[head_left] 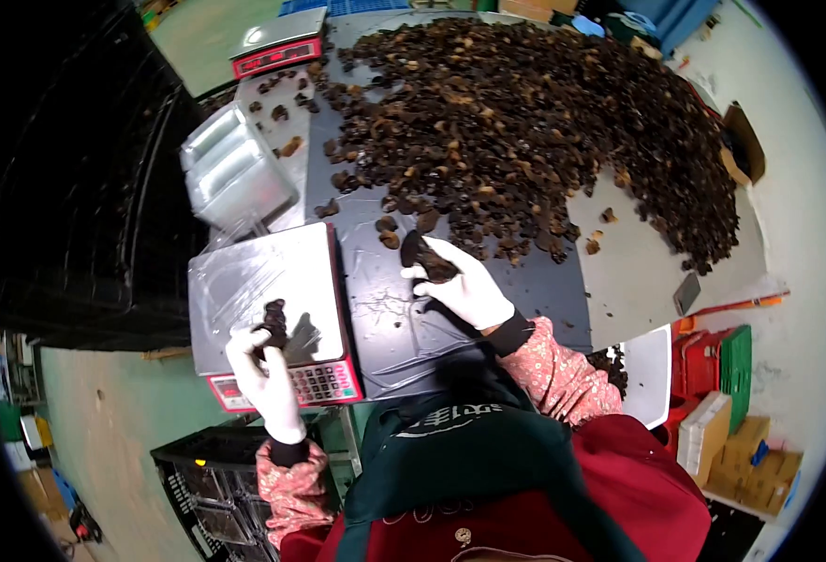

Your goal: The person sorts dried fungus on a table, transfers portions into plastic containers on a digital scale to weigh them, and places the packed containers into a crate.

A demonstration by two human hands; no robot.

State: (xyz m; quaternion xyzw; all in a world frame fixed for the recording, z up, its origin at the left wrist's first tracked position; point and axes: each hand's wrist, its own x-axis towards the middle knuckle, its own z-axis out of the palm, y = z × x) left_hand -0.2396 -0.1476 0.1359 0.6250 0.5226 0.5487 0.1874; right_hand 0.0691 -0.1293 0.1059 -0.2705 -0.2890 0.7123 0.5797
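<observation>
A few dark brown, crinkled, mushroom-like pieces (275,318) are pinched between the thumb and fingers of the white-gloved left hand (268,375), above the silver platform of a red-edged electronic scale (316,258). Clear, shiny plastic (235,286) is spread across part of that platform. Another small clump of dark pieces (435,267) is clasped between the curled fingers and thumb of the white-gloved right hand (469,290), over the grey sheet-covered table (376,328), just beside the broad dark brown heap (488,112).

The pieces are best gripped lightly, since they may tear or be crushed if squeezed. For a true reading, the platform should be free of resting fingers and wrist, and loose plastic should not be allowed to drag on the table. Pieces are best released low and a few at a time, so that none are scattered.

Light-coloured characters (460,418) are printed on the dark green apron (469,468), but they cannot be read with certainty. Faint lettering (427,510) on the dark red garment below is also unclear. The key markings on the scale's keypad (319,382) are too small to be read, and no brand can be made out.
</observation>
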